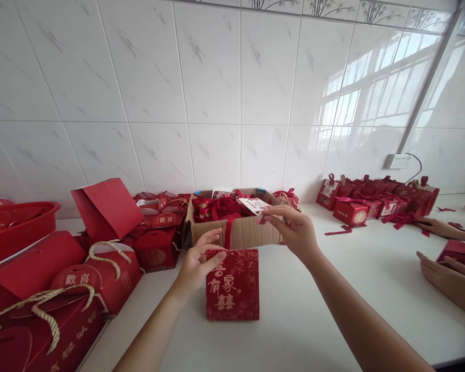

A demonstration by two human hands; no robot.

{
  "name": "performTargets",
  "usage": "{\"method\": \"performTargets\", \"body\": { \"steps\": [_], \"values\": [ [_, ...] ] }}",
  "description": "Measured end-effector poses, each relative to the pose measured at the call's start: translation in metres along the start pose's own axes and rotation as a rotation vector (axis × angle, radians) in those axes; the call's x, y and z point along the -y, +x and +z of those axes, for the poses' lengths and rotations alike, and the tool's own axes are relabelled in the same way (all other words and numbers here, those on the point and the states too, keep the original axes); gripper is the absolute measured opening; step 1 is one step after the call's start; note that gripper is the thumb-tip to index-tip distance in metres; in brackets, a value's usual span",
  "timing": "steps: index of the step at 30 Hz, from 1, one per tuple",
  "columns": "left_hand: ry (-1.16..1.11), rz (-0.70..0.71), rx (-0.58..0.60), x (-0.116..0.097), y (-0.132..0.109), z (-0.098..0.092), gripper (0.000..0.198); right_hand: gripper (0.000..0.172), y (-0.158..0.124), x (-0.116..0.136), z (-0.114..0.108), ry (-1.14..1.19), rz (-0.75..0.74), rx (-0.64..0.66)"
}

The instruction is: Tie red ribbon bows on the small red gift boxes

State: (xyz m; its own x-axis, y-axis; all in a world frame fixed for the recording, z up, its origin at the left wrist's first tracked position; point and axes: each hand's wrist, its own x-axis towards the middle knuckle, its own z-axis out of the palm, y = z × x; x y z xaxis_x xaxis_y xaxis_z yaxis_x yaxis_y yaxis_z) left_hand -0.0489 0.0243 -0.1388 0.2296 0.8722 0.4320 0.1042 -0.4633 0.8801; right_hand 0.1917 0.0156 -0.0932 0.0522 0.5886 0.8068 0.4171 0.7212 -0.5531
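My left hand (202, 262) pinches the top left edge of a red gift box (233, 289) with pale gold characters, standing on the white table. Between the thumb and fingers of my right hand (290, 227) is a small white card (254, 205) with red print, tilted above a cardboard box (251, 232). That cardboard box is filled with dark red ribbons (222, 208), and one strip hangs over its front wall. The far ends of the ribbons are hidden inside.
Red gift boxes with twisted cord handles (67, 330) crowd the left, beside a red basin (23, 227). Finished-looking red boxes (403, 194) stand in rows at the back right. Another person's hands (449, 281) hold a red box (459, 253) at the right edge.
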Motion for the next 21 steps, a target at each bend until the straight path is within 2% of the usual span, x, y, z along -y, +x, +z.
{"method": "performTargets", "body": {
  "steps": [4, 8, 11, 14, 17, 21],
  "values": [
    [0.014, 0.036, -0.093, 0.007, -0.003, 0.01, 0.017, 0.011, -0.021, -0.004, -0.009, 0.261, 0.167, -0.076],
    [0.042, 0.003, -0.169, 0.007, -0.007, 0.019, 0.024, 0.008, -0.041, -0.012, -0.007, 0.393, 0.222, 0.016],
    [0.041, -0.052, -0.17, 0.007, -0.009, 0.024, 0.031, 0.007, -0.055, -0.012, 0.009, 0.368, 0.106, 0.098],
    [0.038, -0.035, -0.143, 0.007, -0.013, 0.028, 0.028, 0.011, -0.069, -0.009, 0.028, 0.183, -0.026, 0.135],
    [0.05, 0.013, -0.113, 0.005, -0.018, 0.034, 0.024, 0.017, -0.079, -0.008, 0.041, -0.019, -0.125, 0.09],
    [0.074, 0.085, -0.09, 0.002, -0.023, 0.04, 0.019, 0.022, -0.085, -0.008, 0.045, -0.149, -0.234, 0.005]
  ]
}}
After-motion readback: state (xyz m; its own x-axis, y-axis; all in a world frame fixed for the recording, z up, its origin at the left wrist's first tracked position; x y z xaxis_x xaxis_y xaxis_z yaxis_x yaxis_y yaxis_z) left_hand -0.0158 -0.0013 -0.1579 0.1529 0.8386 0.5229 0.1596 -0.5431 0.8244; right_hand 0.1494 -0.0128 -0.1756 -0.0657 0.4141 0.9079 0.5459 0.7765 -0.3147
